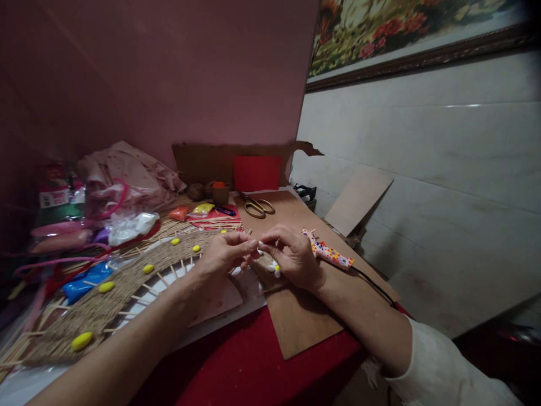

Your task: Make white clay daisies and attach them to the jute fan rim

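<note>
My left hand (230, 254) and my right hand (291, 256) meet above the table, fingertips pinched round a small white piece (260, 244). Beneath them curves a band wrapped in brown twine (163, 262), with thin sticks along its inner edge. Several yellow ovals (148, 269) dot the band to the left. Close under my right hand, a white flower with a yellow centre (276, 268) rests on the twine; my fingers partly cover that area. A flower-patterned tool with a black cord (332, 255) lies just right of my right hand.
Gold-handled scissors (259, 208) lie on a brown board (302, 316) over a red cloth (236, 361). Behind the band are an orange packet (180, 213), a yellow packet (202, 210) and a twine ball (195, 192). Left are a blue packet (88, 280) and plastic bags (133, 226).
</note>
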A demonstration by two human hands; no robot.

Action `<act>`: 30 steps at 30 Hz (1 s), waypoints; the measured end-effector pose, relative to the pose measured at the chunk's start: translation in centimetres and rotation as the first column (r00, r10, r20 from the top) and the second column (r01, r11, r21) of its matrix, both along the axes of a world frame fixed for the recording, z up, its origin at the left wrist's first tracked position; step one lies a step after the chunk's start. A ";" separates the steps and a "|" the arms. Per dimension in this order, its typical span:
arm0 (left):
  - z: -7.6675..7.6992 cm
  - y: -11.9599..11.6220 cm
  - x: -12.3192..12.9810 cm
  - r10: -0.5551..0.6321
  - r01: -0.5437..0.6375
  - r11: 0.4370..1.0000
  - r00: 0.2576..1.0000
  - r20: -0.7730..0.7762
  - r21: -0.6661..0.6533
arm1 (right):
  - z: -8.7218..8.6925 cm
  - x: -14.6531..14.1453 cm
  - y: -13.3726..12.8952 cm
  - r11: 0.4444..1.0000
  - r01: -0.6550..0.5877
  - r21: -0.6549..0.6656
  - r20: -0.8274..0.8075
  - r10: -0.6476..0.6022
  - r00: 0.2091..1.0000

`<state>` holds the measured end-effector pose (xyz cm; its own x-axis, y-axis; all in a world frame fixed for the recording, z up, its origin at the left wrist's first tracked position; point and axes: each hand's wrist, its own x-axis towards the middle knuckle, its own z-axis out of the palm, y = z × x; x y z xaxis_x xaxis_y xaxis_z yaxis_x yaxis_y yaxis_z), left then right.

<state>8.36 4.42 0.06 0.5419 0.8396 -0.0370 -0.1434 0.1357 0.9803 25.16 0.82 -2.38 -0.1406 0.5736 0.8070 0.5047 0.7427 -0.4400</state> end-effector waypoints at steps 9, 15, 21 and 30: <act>0.3 1.3 -1.1 0.199 -0.105 0.950 0.929 -0.311 0.295 | 0.1 0.1 -0.1 0.997 0.081 -0.008 -0.015 -0.081 0.997; -1.7 1.9 -1.4 0.382 0.037 0.760 0.783 -0.491 0.649 | 0.2 0.2 0.0 0.995 0.097 0.011 -0.004 -0.097 0.995; -2.2 1.9 -1.6 0.466 0.004 0.624 0.801 -0.376 0.781 | 0.1 0.2 0.1 0.995 0.098 0.009 -0.001 -0.098 0.995; -2.4 2.1 -1.4 0.465 -0.025 0.623 0.815 -0.345 0.782 | 0.2 0.2 0.1 0.996 0.091 0.016 -0.008 -0.091 0.996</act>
